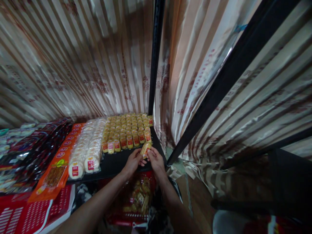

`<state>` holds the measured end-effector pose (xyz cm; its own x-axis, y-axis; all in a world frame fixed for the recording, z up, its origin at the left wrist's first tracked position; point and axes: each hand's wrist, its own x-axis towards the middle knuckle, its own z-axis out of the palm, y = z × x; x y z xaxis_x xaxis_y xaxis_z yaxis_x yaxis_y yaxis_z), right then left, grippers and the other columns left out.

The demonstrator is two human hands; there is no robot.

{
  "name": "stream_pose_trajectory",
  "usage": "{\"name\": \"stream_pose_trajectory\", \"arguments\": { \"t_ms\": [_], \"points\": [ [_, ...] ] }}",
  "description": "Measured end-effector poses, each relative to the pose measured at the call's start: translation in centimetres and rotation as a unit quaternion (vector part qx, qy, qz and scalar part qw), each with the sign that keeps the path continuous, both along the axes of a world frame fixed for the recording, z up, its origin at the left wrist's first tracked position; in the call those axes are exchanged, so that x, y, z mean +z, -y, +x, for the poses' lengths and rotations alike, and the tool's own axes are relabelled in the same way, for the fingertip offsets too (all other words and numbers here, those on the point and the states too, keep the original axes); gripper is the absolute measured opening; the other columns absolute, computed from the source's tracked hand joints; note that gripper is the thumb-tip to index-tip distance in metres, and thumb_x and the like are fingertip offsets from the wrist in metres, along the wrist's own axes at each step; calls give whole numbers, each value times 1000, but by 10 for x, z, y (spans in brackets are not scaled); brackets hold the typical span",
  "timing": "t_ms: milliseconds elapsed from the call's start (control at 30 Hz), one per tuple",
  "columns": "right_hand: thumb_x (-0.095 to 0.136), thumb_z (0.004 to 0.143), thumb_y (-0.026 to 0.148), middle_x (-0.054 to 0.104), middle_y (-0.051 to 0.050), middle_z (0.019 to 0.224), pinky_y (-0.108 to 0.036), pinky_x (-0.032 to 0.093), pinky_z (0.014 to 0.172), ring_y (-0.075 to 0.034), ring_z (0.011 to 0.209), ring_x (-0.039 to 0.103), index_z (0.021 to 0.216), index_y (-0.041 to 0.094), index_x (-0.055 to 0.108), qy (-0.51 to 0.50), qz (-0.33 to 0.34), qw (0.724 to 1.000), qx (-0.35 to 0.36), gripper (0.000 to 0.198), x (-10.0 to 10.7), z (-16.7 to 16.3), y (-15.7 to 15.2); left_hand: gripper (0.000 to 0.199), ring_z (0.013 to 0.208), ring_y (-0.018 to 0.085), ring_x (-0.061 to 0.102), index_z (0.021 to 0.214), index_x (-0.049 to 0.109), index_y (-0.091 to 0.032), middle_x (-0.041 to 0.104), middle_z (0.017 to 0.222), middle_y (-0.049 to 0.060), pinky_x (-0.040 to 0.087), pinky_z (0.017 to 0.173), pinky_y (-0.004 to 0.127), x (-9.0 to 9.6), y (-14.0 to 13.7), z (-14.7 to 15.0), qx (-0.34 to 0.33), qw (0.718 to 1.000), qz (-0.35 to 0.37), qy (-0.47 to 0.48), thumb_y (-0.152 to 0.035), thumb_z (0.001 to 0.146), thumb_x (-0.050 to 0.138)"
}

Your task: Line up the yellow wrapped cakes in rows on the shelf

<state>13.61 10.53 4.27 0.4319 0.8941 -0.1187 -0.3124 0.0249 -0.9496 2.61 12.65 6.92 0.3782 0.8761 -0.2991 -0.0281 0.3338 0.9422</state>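
Between my two hands is a small wrapped yellow cake [145, 149] with a red label, held just above the front edge of the black table [109, 162]. My left hand [134, 161] is closed on its left side. The fingers of my right hand [156, 160] pinch its right side near the label. Just beyond, rows of similar wrapped yellow cakes [129, 128] stand on the table, red labels facing me. Below my hands, a red basket [126, 218] holds more yellow wrapped pieces [138, 196], dim and partly hidden by my arms.
Left of the cakes lie clear packs of round white cakes [92, 162], an orange snack packet [57, 165] and dark shiny packets [26, 156]. A red crate [21, 213] sits at lower left. Black poles [207, 107] and striped curtains [97, 58] enclose the back and right.
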Motion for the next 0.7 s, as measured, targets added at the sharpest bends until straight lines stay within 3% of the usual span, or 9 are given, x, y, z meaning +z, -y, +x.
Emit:
{"name": "stream_pose_trajectory", "arguments": {
  "t_ms": [233,467,600,700],
  "points": [
    [67,61,48,68,-3,74,-24,44,54,-15,64,59,88,16,62,9,12,1000,-12,42,2,5,-3,29,61,9,59,98,54,-12,62,85,5,42,48,16,4,-7,1,-20,997,58,-49,-26,73,56],
    [69,57,48,63,1,63,-22,39,47,-11,51,53,88,15,57,-14,0,1000,-28,47,-2,3,-8,34,59,8,56,104,49,-16,60,81,0,44,47,16,-5,-7,6,0,985,108,-132,-18,72,58],
    [68,59,48,61,3,62,-22,40,46,-9,47,50,104,15,53,-5,2,999,-37,58,-5,3,-10,33,57,7,56,103,47,-17,60,85,1,44,46,16,-2,-13,8,22,984,113,-138,-17,72,57],
    [66,62,47,62,0,76,-23,45,52,-10,56,54,119,17,45,24,1,998,-59,68,-6,5,-12,32,60,9,59,103,48,-18,60,87,2,45,47,17,8,-21,7,12,978,144,-148,-21,73,55]
  ]
}}
